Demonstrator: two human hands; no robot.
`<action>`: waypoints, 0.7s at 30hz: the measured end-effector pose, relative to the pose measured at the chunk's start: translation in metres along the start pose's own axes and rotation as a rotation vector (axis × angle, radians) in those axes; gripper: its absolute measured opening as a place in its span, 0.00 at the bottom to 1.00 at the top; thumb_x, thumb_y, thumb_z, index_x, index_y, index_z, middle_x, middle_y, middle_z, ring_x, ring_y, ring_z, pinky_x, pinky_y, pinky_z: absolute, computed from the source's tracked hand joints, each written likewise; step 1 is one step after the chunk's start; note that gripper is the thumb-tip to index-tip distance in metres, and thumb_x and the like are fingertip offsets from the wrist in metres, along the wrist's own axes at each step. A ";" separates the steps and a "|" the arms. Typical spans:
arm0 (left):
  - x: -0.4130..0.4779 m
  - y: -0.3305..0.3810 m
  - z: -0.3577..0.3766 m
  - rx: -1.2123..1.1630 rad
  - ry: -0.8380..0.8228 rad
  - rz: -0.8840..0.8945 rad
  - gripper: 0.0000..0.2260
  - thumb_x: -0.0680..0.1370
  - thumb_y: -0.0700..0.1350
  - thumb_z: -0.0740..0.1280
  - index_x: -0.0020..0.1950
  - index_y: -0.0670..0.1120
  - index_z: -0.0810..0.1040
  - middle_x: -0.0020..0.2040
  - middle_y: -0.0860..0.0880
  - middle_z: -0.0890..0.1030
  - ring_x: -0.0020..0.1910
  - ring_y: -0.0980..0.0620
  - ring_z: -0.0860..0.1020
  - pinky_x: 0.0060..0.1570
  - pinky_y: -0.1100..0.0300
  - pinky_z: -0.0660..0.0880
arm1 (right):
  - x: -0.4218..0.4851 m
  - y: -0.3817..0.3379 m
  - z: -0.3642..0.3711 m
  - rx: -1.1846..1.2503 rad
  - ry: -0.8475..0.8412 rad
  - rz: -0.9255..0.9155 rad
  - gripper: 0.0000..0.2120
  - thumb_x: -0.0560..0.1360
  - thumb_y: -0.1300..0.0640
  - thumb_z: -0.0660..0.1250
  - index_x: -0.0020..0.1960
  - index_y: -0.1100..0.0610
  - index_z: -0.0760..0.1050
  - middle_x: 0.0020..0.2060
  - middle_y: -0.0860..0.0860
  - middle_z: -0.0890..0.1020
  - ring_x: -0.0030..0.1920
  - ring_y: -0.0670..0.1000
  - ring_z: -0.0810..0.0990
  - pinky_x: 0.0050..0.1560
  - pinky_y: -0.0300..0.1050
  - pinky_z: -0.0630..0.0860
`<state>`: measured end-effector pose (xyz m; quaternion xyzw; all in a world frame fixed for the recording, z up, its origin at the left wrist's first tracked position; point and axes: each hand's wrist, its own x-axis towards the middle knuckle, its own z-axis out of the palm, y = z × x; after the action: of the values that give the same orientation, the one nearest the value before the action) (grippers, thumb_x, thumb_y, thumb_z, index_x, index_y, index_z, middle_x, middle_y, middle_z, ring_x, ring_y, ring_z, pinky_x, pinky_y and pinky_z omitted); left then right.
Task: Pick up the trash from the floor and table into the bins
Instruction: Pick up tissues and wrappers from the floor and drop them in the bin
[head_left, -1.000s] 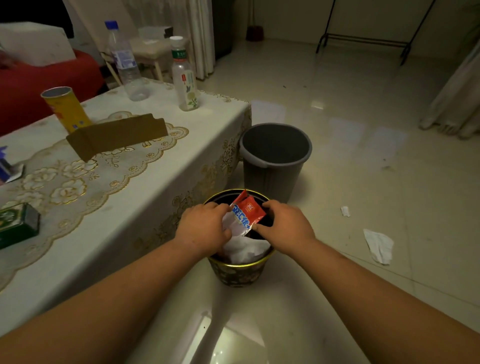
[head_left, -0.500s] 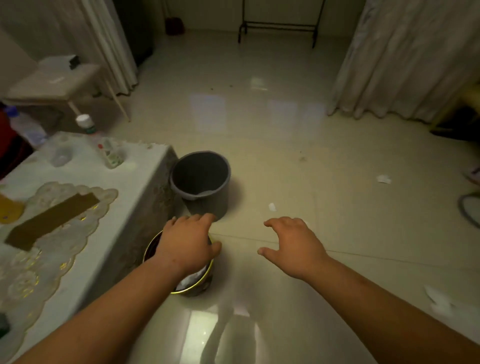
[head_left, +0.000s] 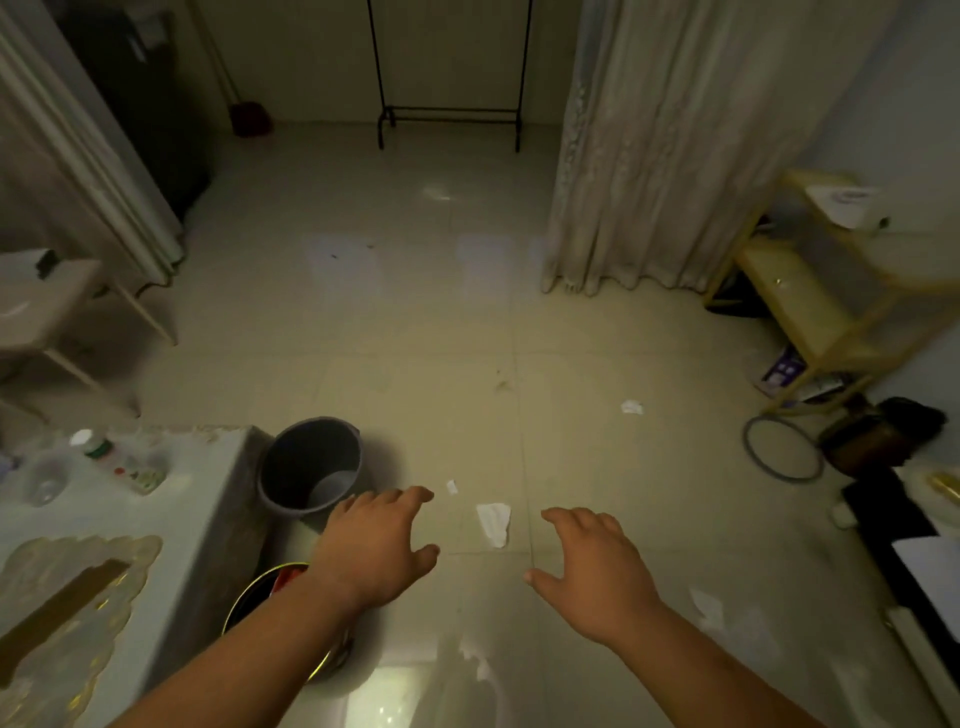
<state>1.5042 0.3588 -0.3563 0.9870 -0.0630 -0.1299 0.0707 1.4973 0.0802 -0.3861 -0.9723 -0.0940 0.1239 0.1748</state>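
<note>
Trash: white tissue (head_left: 493, 522) lay on floor (head_left: 426, 332) between both grips, just ahead of fingertips. Left hand (head_left: 375, 551) spread wide, empty; right hand (head_left: 592, 566) likewise. Gold-rimmed bin (head_left: 249, 605) sat under left forearm. Step judged: reaching for next piece. Next move: lower, pinch tissue.

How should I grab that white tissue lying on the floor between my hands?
Pinch the white tissue from above at its wider far end, probably with the right hand, which is open and empty. It lies flat on the tile floor, so no edge stands up; fingertips must gather it into a fold.
</note>
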 end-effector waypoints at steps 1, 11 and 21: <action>0.011 -0.001 -0.004 -0.014 -0.007 -0.006 0.30 0.73 0.67 0.60 0.74 0.60 0.63 0.66 0.53 0.77 0.65 0.48 0.74 0.66 0.48 0.69 | 0.010 -0.002 -0.002 0.000 -0.004 -0.002 0.36 0.69 0.29 0.61 0.72 0.43 0.61 0.66 0.45 0.72 0.66 0.52 0.67 0.64 0.49 0.70; 0.167 -0.072 0.045 -0.078 -0.171 -0.018 0.30 0.73 0.66 0.62 0.74 0.59 0.64 0.68 0.52 0.76 0.65 0.47 0.74 0.63 0.48 0.72 | 0.159 0.005 0.051 0.016 -0.054 0.079 0.36 0.71 0.34 0.64 0.74 0.44 0.60 0.67 0.46 0.71 0.65 0.52 0.68 0.63 0.47 0.70; 0.319 -0.118 0.245 -0.103 -0.299 -0.072 0.30 0.74 0.63 0.65 0.74 0.58 0.64 0.68 0.50 0.75 0.64 0.44 0.75 0.60 0.48 0.75 | 0.295 0.105 0.229 -0.007 -0.155 0.077 0.36 0.70 0.33 0.64 0.74 0.46 0.61 0.66 0.48 0.71 0.63 0.54 0.69 0.61 0.50 0.71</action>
<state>1.7575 0.3985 -0.6875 0.9534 -0.0305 -0.2808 0.1063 1.7304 0.1225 -0.6940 -0.9633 -0.0701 0.2051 0.1585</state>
